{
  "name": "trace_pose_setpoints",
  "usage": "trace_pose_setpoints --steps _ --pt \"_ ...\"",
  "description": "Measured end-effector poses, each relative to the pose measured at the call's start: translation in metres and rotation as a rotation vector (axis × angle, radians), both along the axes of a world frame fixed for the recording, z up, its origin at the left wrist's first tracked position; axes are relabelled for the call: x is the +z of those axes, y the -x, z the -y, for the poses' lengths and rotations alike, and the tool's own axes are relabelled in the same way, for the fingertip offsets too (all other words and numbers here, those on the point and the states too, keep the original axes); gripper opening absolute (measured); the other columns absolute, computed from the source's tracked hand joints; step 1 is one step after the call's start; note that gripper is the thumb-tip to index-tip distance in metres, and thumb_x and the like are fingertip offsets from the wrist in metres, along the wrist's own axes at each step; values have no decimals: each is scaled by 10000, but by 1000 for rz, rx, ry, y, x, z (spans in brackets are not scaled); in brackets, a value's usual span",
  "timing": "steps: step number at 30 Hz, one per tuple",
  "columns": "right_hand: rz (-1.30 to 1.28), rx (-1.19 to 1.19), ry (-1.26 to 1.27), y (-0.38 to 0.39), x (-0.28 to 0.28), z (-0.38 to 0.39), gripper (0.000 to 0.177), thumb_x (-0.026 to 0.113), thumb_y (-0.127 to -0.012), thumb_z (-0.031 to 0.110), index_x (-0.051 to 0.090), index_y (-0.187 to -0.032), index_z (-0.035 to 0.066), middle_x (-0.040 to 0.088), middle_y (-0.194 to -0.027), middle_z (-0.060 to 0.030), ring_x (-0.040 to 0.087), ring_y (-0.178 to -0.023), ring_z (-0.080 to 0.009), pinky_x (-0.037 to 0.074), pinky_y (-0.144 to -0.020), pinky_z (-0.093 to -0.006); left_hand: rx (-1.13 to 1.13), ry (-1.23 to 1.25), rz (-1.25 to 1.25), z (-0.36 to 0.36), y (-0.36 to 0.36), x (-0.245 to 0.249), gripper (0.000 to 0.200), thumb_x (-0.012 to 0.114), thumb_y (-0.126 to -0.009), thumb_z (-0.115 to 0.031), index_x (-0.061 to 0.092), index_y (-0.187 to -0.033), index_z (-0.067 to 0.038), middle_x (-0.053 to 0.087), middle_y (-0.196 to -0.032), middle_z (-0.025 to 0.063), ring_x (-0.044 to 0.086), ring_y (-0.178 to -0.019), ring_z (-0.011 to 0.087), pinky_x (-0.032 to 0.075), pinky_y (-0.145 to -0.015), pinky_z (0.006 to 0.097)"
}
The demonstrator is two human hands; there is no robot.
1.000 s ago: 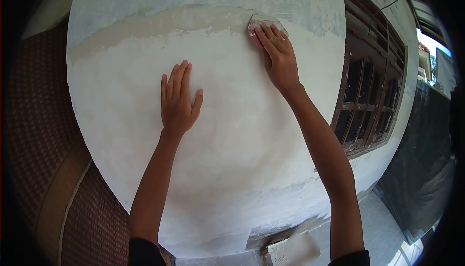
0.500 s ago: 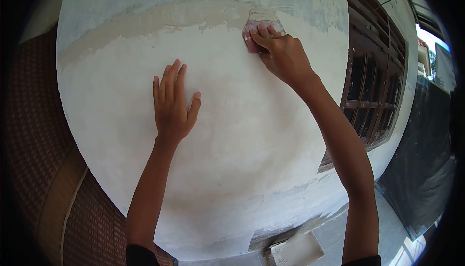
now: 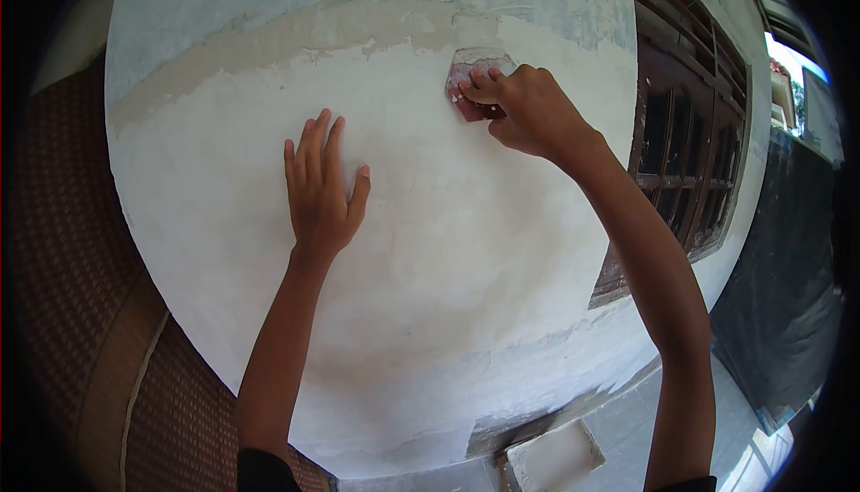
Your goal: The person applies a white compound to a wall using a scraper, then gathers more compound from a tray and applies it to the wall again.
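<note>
My right hand (image 3: pixel 528 107) grips a reddish putty scraper (image 3: pixel 472 105), its fingers spread over the blade, which lies against the wall (image 3: pixel 421 241). Pale filler sits along the scraper's upper edge. The wall carries a smooth whitish coat, with a beige, rough-edged band (image 3: pixel 269 44) above it and a bluish patchy surface higher up. Palm toward the wall, my left hand (image 3: pixel 320 192) is open to the left of the scraper, fingers stretched upward and thumb out to the side. It holds nothing.
A brown wooden window (image 3: pixel 685 134) with panes is set in the wall at right. Low down lies a whitish tray or box (image 3: pixel 555 459) on the grey floor (image 3: pixel 618 429). Brown woven panelling (image 3: pixel 63 223) stands at left, and a dark sheet (image 3: pixel 779 286) hangs at far right.
My right hand has drawn the scraper down the wall a short way, leaving a lighter patch in the beige band above. My left hand stays in about the same place.
</note>
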State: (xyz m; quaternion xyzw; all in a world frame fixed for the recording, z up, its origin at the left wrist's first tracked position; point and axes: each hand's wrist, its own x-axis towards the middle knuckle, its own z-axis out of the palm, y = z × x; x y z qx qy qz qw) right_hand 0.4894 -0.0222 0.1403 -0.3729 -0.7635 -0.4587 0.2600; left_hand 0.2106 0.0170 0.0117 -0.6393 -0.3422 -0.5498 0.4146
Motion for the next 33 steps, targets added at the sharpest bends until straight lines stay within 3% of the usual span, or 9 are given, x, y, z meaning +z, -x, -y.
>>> trace_pose_setpoints --steps 3,7,10,14,16,19,26,28,33 --pt "-27 269 -78 -11 -8 9 372 662 -825 -39 736 -1157 112 750 -939 -136 731 -868 -305 593 -776 -404 -18 22 1 4 -1 -1 621 553 -951 -215 349 -1515 -53 334 -1585 140 271 -1486 330 129 -1218 569" --pt "-104 398 -124 -17 3 41 308 617 -876 -70 731 -1123 75 747 -910 -151 733 -831 -310 596 -784 -389 -48 16 9 3 -1 -1 615 550 -955 -209 344 -1512 -49 338 -1580 138 277 -1480 331 129 -1216 574" --pt "-265 493 -161 -21 27 55 249 583 -900 -96 685 -1094 22 745 -1004 -153 729 -935 -308 582 -800 -366 -67 19 8 2 1 3 609 548 -956 -209 348 -1508 -46 347 -1571 137 287 -1474 329 130 -1213 581" --pt "-517 600 -62 -28 70 41 180 594 -951 17 676 -1103 67 728 -1080 -145 717 -991 -277 565 -838 -356 -59 0 20 0 -2 8 598 545 -957 -212 360 -1501 -46 365 -1559 128 305 -1464 316 144 -1215 572" --pt "-653 613 45 -29 85 34 291 589 -982 26 640 -1266 69 700 -1070 -83 636 -935 -122 513 -830 -278 -23 -33 22 -3 -2 10 588 545 -958 -220 375 -1494 -46 380 -1552 117 325 -1453 304 163 -1217 557" --pt "-703 758 170 -36 98 11 311 629 -977 72 631 -1287 97 692 -1016 -39 627 -929 -98 500 -816 -255 20 -59 25 -4 -3 9 579 543 -961 -228 386 -1487 -45 389 -1547 109 335 -1448 297 173 -1220 543" --pt "-611 666 43 -37 94 -23 284 712 -948 186 615 -1196 88 701 -1042 -53 639 -927 -108 512 -799 -264 31 -44 17 -4 -2 8 584 543 -960 -232 384 -1489 -43 386 -1550 114 331 -1452 299 173 -1220 542" --pt "-747 680 134 -31 95 -21 346 734 -933 213 564 -1210 93 704 -1049 -97 654 -932 -137 534 -796 -287 42 -45 15 -3 -3 8 588 544 -958 -229 382 -1492 -44 384 -1552 116 326 -1454 300 173 -1220 541" --pt "-682 623 81 -26 102 -34 469 742 -924 254 525 -1318 120 699 -1050 -137 664 -937 -171 547 -796 -311 50 -50 14 -3 -4 7 594 548 -952 -222 381 -1494 -46 383 -1554 116 323 -1457 297 174 -1219 543"
